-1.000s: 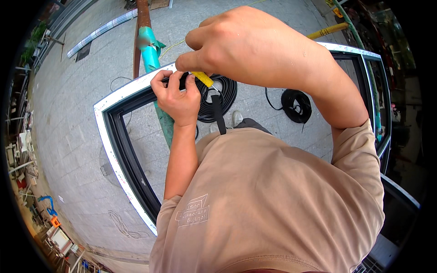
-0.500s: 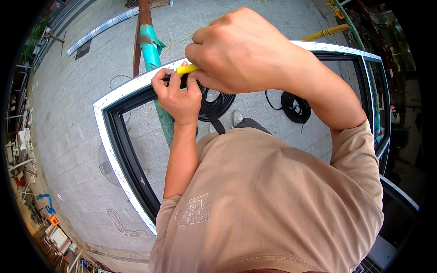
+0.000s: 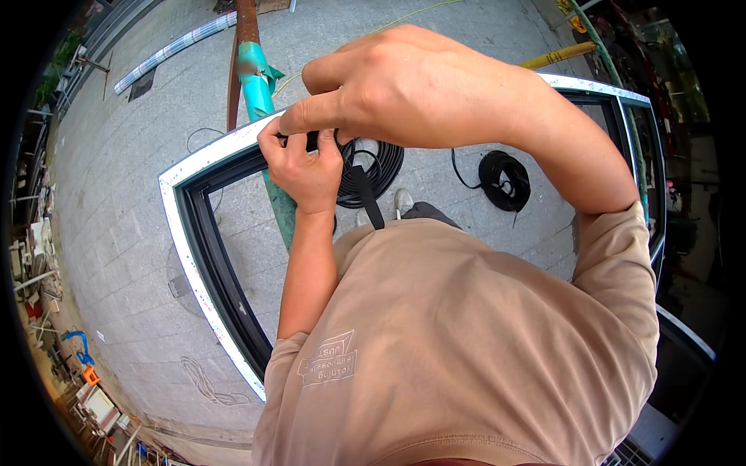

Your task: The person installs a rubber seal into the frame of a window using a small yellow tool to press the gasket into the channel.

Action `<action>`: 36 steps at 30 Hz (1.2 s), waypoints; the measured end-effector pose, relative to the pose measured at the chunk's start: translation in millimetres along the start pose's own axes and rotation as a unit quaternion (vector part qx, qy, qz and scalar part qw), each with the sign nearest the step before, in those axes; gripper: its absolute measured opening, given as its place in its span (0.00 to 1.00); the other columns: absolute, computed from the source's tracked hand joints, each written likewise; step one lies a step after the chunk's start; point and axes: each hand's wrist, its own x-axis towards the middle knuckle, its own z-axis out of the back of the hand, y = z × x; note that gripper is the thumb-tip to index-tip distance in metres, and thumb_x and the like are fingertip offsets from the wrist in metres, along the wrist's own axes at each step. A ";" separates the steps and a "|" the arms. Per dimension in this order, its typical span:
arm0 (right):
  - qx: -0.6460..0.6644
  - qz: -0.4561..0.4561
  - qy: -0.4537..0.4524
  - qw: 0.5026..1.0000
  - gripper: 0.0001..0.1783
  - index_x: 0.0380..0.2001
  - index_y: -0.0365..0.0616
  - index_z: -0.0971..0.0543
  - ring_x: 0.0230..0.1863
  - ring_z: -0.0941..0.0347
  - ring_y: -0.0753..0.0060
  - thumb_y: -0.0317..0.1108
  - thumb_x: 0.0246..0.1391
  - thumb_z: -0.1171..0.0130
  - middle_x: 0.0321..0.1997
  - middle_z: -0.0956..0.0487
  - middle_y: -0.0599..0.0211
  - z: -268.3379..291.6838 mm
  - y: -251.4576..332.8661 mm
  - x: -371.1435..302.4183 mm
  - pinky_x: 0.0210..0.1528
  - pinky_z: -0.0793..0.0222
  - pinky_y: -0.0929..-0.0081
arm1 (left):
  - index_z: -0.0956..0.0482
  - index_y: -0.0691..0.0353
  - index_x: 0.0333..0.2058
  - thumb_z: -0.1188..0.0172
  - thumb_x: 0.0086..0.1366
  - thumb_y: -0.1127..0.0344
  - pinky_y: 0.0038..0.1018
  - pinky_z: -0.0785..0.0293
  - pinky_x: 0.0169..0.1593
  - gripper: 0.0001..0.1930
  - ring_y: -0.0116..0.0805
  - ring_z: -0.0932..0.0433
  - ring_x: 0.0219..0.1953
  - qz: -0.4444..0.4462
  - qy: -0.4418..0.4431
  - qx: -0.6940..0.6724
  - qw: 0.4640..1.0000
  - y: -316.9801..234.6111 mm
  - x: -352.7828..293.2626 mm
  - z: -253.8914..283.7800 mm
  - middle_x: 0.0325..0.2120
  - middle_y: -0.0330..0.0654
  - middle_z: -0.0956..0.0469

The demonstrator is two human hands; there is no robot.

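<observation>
My left hand (image 3: 305, 167) is at the far bar of a window or door frame (image 3: 221, 146), fingers curled and thumb tip bent in near the bar. A short dark piece shows between its fingers and thumb, too covered to name. My right hand (image 3: 396, 89) arches over from the right, its index finger reaching to the left fingertips. The right thumb and whatever lies under that palm are hidden. The frame has a white, speckled film on its outer face and black inner edges.
Black coiled hose or strip (image 3: 381, 175) lies below the hands, and a smaller black coil (image 3: 505, 181) is farther right. A post with teal wrapping (image 3: 255, 81) stands beyond the frame. A yellow bar (image 3: 559, 54) and a film-wrapped bundle (image 3: 175, 50) lie farther off.
The yellow-handled tool seen in my right hand is now out of sight. That hand has lowered slightly and stretched its index finger to the left fingertips. My left hand has barely moved.
</observation>
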 end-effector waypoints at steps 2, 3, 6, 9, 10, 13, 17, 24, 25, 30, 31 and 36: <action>-0.011 0.009 0.030 0.999 0.14 0.52 0.50 0.09 0.46 0.08 0.49 0.32 0.64 0.27 0.39 0.12 0.63 7.0 -0.8 0.4 0.45 0.14 0.51 | 0.06 0.56 0.48 0.17 0.62 0.68 0.42 0.12 0.46 0.15 0.50 0.13 0.49 -0.004 -0.007 0.000 1.000 0.2 0.9 -1.5 0.52 0.47 0.20; -0.025 0.018 0.044 0.999 0.13 0.51 0.50 0.10 0.46 0.07 0.50 0.32 0.64 0.27 0.39 0.12 0.63 10.0 -1.5 0.6 0.46 0.14 0.52 | 0.06 0.56 0.48 0.17 0.62 0.68 0.42 0.12 0.45 0.15 0.49 0.13 0.49 -0.005 -0.008 0.003 1.000 0.9 1.4 -2.0 0.52 0.47 0.20; -0.067 0.031 0.059 0.996 0.10 0.48 0.47 0.10 0.46 0.07 0.53 0.32 0.64 0.27 0.39 0.11 0.64 13.0 -2.4 2.0 0.47 0.13 0.52 | 0.06 0.56 0.46 0.17 0.62 0.68 0.42 0.13 0.45 0.14 0.48 0.13 0.49 0.002 0.005 0.010 1.000 1.4 0.4 -1.0 0.52 0.46 0.19; -0.119 0.064 0.044 0.990 0.06 0.43 0.45 0.10 0.45 0.07 0.53 0.33 0.65 0.27 0.37 0.11 0.64 11.8 -2.3 8.2 0.46 0.12 0.52 | 0.06 0.56 0.44 0.16 0.61 0.69 0.42 0.13 0.44 0.13 0.47 0.14 0.48 0.010 0.005 0.005 1.000 0.9 -0.9 -0.7 0.52 0.45 0.20; -0.139 0.079 0.036 0.987 0.06 0.41 0.45 0.09 0.44 0.07 0.52 0.34 0.66 0.27 0.36 0.10 0.63 12.5 -2.3 12.1 0.46 0.12 0.52 | 0.07 0.56 0.44 0.16 0.60 0.69 0.42 0.13 0.45 0.13 0.47 0.14 0.48 0.010 0.002 0.005 1.000 0.8 -0.7 -1.1 0.51 0.45 0.20; -0.198 0.125 0.012 0.972 0.08 0.36 0.43 0.08 0.42 0.07 0.51 0.36 0.67 0.27 0.33 0.10 0.62 18.1 0.1 27.7 0.44 0.12 0.52 | 0.05 0.53 0.46 0.15 0.58 0.70 0.41 0.14 0.45 0.16 0.46 0.14 0.47 0.015 0.002 -0.006 1.000 1.0 -0.4 -0.4 0.51 0.43 0.20; -0.257 0.032 0.295 0.920 0.10 0.45 0.46 0.09 0.46 0.06 0.48 0.37 0.65 0.31 0.45 0.07 0.52 35.8 -0.1 44.4 0.48 0.11 0.58 | 0.02 0.50 0.49 0.14 0.57 0.71 0.41 0.14 0.45 0.20 0.45 0.14 0.48 0.021 0.002 -0.018 1.000 0.5 -0.3 0.0 0.51 0.42 0.20; -0.136 -0.104 0.183 0.968 0.20 0.32 0.40 0.07 0.30 0.12 0.49 0.47 0.70 0.25 0.25 0.14 0.56 18.0 6.6 24.0 0.38 0.16 0.52 | 0.01 0.48 0.51 0.14 0.58 0.69 0.39 0.15 0.45 0.20 0.44 0.14 0.47 0.026 0.003 -0.003 1.000 -0.3 -1.4 -0.7 0.50 0.42 0.21; -0.136 -0.131 0.179 0.965 0.21 0.33 0.39 0.06 0.27 0.14 0.51 0.47 0.71 0.25 0.23 0.16 0.57 12.5 7.3 21.9 0.35 0.19 0.53 | 0.01 0.48 0.51 0.13 0.59 0.69 0.39 0.15 0.45 0.19 0.44 0.14 0.47 0.025 -0.001 -0.004 1.000 -0.4 -1.5 -1.2 0.50 0.42 0.21; 0.053 -0.245 0.154 0.956 0.31 0.22 0.37 0.11 0.21 0.19 0.47 0.54 0.72 0.26 0.17 0.20 0.52 2.3 1.6 24.9 0.33 0.23 0.50 | 0.01 0.49 0.51 0.13 0.61 0.66 0.39 0.16 0.44 0.18 0.44 0.15 0.45 0.015 0.002 -0.003 1.000 0.6 -0.6 0.2 0.49 0.42 0.21; 0.068 -0.251 0.168 0.951 0.31 0.23 0.37 0.11 0.22 0.19 0.47 0.54 0.71 0.26 0.17 0.20 0.51 4.1 -0.3 24.4 0.33 0.23 0.50 | 0.01 0.49 0.51 0.13 0.61 0.66 0.39 0.16 0.44 0.19 0.44 0.15 0.45 0.018 0.003 -0.004 1.000 0.5 -0.7 0.6 0.49 0.42 0.21; 0.076 -0.115 0.123 0.983 0.18 0.46 0.39 0.07 0.26 0.16 0.48 0.45 0.70 0.23 0.25 0.14 0.53 7.6 -10.3 16.1 0.35 0.22 0.52 | 0.03 0.50 0.50 0.13 0.60 0.66 0.39 0.16 0.43 0.19 0.44 0.16 0.43 0.026 0.015 -0.014 0.999 -0.1 -0.5 3.1 0.50 0.42 0.22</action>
